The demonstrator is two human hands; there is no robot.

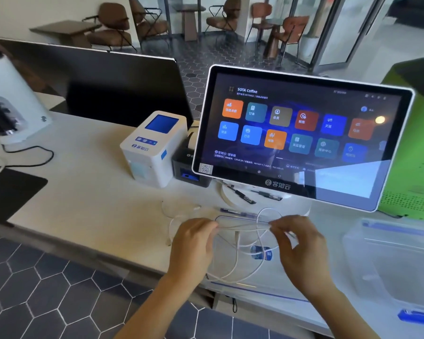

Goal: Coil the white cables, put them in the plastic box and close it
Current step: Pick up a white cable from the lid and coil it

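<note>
Left hand (pixel 194 243): fingertips pinched on the white cable (pixel 240 263), holding strands taut toward the other hand.
Right hand (pixel 296 243): thumb and fingers pinched on the same strands — loops hang below, over the counter (pixel 88 192) edge.
Plastic box (pixel 397 265): clear, open, on the counter to the right — blue latch at its near edge.
Touchscreen (pixel 301 133): lit, just behind the hands.

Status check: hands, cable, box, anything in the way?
Both hands, left hand and right hand, pinching white cable, loops loose. Plastic box open at right, nothing visible inside. Pens lying just beyond the cable.
</note>
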